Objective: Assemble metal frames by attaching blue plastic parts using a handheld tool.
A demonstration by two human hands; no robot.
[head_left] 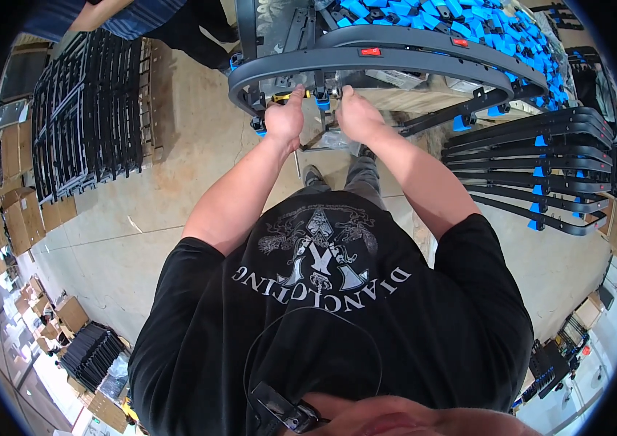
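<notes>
Under the near rail of a black curved tubular frame (301, 62), my left hand (284, 120) is closed around a tool with a yellow-and-black handle (280, 97). A thin metal rod (297, 164) hangs below that hand; whether it belongs to the tool I cannot tell. A small blue plastic piece (323, 101) sits on the frame between my hands. To its right, the fingers of my right hand (358, 115) are pinched against the frame's underside, beside a small metal fitting. What they grip is hidden. Red labels or switches (370, 51) mark the frame's rails.
Blue plastic pieces (432, 14) lie heaped on the bench behind the frame. Black frames with blue parts (541, 167) are stacked at right, more black frames (90, 109) at left. Another person's dark trousers (192, 33) show at far left. Cardboard boxes (21, 218) stand along the left.
</notes>
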